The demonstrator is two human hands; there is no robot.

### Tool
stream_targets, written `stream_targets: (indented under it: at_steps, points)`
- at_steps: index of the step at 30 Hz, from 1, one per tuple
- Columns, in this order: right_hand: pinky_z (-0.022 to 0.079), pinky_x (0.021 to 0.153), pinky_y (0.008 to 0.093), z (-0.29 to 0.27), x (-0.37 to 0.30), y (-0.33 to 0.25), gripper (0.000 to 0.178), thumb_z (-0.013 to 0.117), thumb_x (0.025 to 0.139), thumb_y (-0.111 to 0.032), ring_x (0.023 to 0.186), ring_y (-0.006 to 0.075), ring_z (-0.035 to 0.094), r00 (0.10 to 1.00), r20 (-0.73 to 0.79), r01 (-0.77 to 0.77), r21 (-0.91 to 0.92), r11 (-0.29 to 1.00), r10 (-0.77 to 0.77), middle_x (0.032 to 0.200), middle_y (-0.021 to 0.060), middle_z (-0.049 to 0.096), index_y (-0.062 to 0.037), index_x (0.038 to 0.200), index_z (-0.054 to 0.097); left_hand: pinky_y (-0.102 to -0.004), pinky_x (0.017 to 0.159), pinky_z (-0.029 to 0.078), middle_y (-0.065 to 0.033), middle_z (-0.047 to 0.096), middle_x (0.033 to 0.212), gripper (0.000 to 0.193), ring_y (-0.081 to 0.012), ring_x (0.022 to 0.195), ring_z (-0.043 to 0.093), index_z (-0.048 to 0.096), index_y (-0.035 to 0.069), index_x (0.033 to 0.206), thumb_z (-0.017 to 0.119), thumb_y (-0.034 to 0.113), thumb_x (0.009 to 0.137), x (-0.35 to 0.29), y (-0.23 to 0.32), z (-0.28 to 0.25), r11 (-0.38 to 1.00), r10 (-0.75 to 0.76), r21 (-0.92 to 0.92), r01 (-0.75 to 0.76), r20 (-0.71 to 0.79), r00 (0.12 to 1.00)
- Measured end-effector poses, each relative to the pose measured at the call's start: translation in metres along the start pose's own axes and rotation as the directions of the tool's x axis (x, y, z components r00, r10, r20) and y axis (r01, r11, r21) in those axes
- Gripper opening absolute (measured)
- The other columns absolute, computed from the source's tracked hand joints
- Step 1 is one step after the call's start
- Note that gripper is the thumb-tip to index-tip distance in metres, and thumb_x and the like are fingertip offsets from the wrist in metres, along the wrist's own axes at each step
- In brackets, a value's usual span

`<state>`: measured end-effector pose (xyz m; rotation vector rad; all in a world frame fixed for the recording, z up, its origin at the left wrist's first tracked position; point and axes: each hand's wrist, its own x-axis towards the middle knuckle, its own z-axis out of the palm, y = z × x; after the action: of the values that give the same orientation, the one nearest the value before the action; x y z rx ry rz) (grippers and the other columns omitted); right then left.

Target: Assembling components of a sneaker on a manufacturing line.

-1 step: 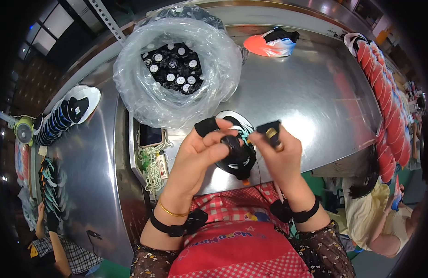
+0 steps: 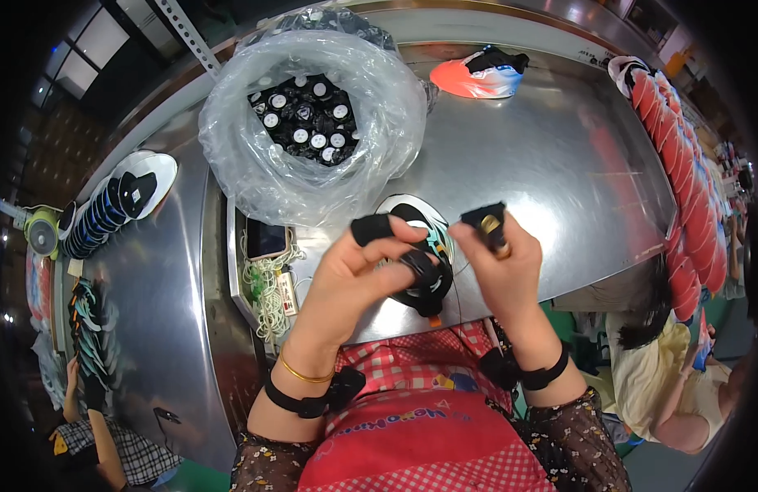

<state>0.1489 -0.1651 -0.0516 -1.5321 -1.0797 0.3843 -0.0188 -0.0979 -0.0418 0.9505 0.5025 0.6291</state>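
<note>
A black, white and teal shoe upper (image 2: 435, 231) lies on the metal table in front of me. My left hand (image 2: 354, 266) is closed at its near left side, thumb and fingers pinching a black part of it. A black cover wraps one left finger. To the right of the upper, apart from it, my right hand (image 2: 504, 254) is raised with its fingers drawn together. One of its fingers wears a black cover with a gold-coloured band. A thin dark thread runs down near this hand; whatever its fingertips hold is too small to make out.
A large clear plastic bag (image 2: 313, 193) of black items with white discs stands beyond my hands. An orange-and-blue shoe upper (image 2: 477, 78) lies at the back. A phone (image 2: 268, 238) and cord (image 2: 270, 320) fill a tray. Stacked red uppers (image 2: 678, 172) line the right edge. Other people work on both sides.
My right hand has shifted slightly to the right, away from the upper. My left hand has turned a little, its fingertips moving slightly right. The bag and stacks look the same.
</note>
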Motion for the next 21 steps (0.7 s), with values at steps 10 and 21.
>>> stream_targets:
  at_steps: [10,21]
  points:
    - [0.043,0.062,0.0198,-0.008,0.013,0.007,0.018,0.071,0.079,-0.016,0.068,0.0048,0.053,0.914,0.352,-0.329,0.356,0.875,0.200,0.076,-0.0026,0.061,-0.0021,0.088,0.063,-0.0286,0.090,0.046,-0.0084,0.054,0.115,0.024,-0.0156,0.101,0.057,0.057,-0.003,0.101,0.064,-0.007,0.079,0.007,-0.027,-0.004,0.995,0.016,0.102,-0.021,0.045,0.999]
    - [0.044,0.058,0.0194,0.003,0.011,0.002,0.012,0.064,0.084,-0.008,0.065,0.0051,0.055,0.887,0.391,-0.415,0.444,0.794,0.245,0.076,0.0021,0.063,0.0006,0.093,0.063,-0.0265,0.086,0.045,-0.0037,0.060,0.104,0.019,-0.0131,0.098,0.057,0.060,0.000,0.095,0.066,-0.003,0.078,0.006,-0.030,-0.004,0.969,0.015,0.243,-0.050,0.142,0.990]
